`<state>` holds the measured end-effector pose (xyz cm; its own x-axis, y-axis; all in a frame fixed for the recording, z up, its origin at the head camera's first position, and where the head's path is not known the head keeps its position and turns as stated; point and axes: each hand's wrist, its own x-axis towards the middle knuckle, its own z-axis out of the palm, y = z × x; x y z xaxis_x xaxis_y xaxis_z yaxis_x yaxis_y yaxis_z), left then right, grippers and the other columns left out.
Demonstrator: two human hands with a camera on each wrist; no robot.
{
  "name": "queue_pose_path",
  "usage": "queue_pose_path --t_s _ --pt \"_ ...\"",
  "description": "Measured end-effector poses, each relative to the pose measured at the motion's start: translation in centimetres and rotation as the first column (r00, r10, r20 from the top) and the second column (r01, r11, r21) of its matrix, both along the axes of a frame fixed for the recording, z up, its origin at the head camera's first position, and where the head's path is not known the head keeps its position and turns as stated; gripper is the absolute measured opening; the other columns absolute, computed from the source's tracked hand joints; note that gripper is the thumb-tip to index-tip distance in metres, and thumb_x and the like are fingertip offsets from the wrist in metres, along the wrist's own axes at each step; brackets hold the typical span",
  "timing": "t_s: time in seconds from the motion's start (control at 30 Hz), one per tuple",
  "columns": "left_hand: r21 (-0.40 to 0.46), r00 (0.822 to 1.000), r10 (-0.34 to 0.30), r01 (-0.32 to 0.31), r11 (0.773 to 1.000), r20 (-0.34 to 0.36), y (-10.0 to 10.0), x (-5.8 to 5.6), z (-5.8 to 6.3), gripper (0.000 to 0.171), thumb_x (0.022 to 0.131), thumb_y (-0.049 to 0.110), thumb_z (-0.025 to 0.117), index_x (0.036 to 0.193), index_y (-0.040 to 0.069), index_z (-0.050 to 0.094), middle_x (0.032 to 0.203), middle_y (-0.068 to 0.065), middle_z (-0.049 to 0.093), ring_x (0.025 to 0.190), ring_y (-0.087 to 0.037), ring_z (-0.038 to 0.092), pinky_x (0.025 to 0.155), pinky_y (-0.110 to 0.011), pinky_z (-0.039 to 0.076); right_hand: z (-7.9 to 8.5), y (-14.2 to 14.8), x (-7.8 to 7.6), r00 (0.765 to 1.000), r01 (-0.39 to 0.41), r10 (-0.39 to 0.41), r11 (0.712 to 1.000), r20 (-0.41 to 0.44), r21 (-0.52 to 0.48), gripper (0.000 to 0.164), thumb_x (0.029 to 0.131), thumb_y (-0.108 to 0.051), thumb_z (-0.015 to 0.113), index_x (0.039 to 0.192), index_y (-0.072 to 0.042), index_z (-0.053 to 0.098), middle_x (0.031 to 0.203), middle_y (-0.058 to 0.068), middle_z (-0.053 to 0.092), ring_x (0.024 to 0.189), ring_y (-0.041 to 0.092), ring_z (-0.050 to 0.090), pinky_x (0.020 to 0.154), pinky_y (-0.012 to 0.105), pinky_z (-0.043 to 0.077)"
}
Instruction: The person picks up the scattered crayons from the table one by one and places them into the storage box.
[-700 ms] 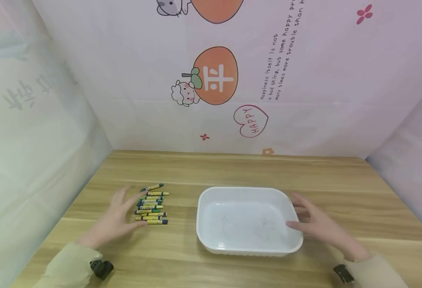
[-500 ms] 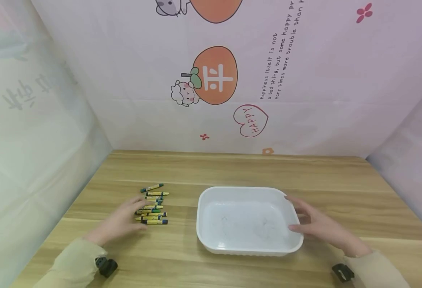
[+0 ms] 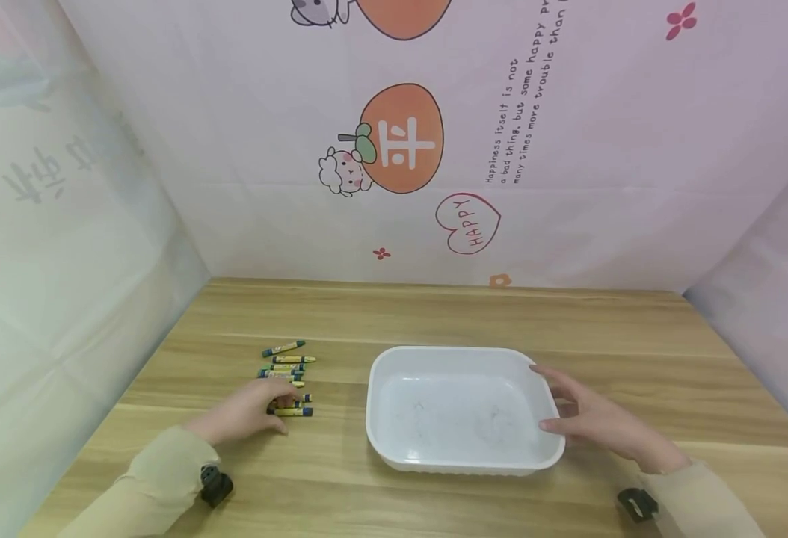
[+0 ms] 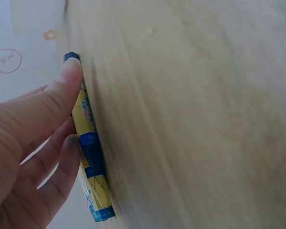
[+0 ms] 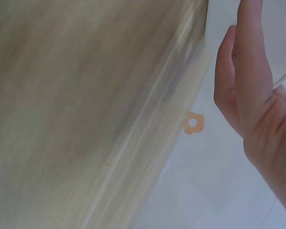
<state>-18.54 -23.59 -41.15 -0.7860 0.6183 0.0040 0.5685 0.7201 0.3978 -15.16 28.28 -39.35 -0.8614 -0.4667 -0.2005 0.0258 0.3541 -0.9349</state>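
Observation:
Several yellow-wrapped crayons (image 3: 289, 368) lie in a loose column on the wooden table (image 3: 394, 508) at left. My left hand (image 3: 249, 411) reaches over the nearer ones, its fingers bent across them. The thumb stands at the near side, with a narrow strip of table showing between it and the nearest crayon (image 3: 297, 412). In the left wrist view, fingertips are right at a yellow crayon with blue bands (image 4: 88, 138). At right, a white rectangular tub (image 3: 454, 418) stands upright. My right hand (image 3: 596, 422) rests at its right rim, fingers extended, thumb over the edge.
A white printed sheet (image 3: 266, 149) hangs behind the table's back edge. Plain white side sheets (image 3: 64, 299) flank the table. Dark wrist devices (image 3: 215, 484) sit at both cuffs. Faint marks show on the tub's inner floor.
My left hand has come down and toward the near crayons, its fingers drawing in over them. The right hand has settled at the tub's rim, nearly still. The tub has stayed in place.

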Motion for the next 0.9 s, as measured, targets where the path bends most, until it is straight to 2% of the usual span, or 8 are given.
queue_pose_path --t_s 0.13,0.3,0.47,0.7,0.9 --pt "-0.005 1.0 -0.027 0.027 1.0 -0.002 0.36 -0.05 0.14 0.04 0.072 0.016 0.079 0.108 0.006 0.065 0.087 0.01 0.057 0.079 -0.003 0.05 0.069 -0.024 0.048 -0.02 0.01 0.04 1.0 -0.002 0.002 1.0 0.004 -0.007 0.086 0.087 -0.008 0.066 0.15 -0.005 0.008 0.135 0.043 0.024 0.113 0.039 0.053 0.072 0.041 0.057" --pt "-0.008 0.999 -0.042 0.042 0.999 0.0 0.7 -0.04 0.24 0.027 0.074 0.013 0.078 0.098 0.012 0.066 0.08 0.013 0.053 0.073 0.0 0.047 0.065 -0.021 0.046 -0.01 0.0 0.08 1.0 0.004 -0.004 1.0 -0.002 0.003 0.086 0.086 -0.009 0.067 0.15 -0.006 0.009 0.135 0.042 0.026 0.112 0.038 0.055 0.071 0.041 0.057" --pt "-0.026 0.998 -0.057 0.056 0.998 -0.037 0.85 0.02 0.34 0.02 0.075 0.015 0.077 0.092 0.014 0.067 0.076 0.015 0.052 0.07 0.002 0.045 0.062 -0.02 0.045 -0.01 0.02 0.13 1.0 0.004 -0.004 1.0 -0.011 0.004 0.086 0.086 -0.009 0.067 0.15 -0.006 0.009 0.135 0.043 0.025 0.111 0.039 0.054 0.07 0.041 0.057" --pt "-0.017 0.991 -0.101 0.1 0.995 -0.084 0.42 -0.14 0.16 0.015 0.078 0.017 0.075 0.092 0.017 0.07 0.083 0.013 0.061 0.075 0.002 0.053 0.067 -0.022 0.049 0.01 -0.07 0.15 1.0 0.002 -0.002 1.0 -0.007 0.005 0.087 0.086 -0.009 0.067 0.15 -0.005 0.008 0.135 0.044 0.025 0.111 0.039 0.054 0.07 0.041 0.057" --pt "0.017 0.992 -0.088 0.09 0.996 -0.094 0.04 -0.61 0.22 0.009 0.081 0.017 0.072 0.089 0.02 0.069 0.085 0.013 0.061 0.077 0.001 0.055 0.068 -0.022 0.051 0.16 -0.03 0.21 1.0 0.003 -0.003 1.0 -0.007 0.01 0.088 0.086 -0.009 0.067 0.15 -0.005 0.007 0.136 0.044 0.023 0.112 0.04 0.054 0.07 0.042 0.057"
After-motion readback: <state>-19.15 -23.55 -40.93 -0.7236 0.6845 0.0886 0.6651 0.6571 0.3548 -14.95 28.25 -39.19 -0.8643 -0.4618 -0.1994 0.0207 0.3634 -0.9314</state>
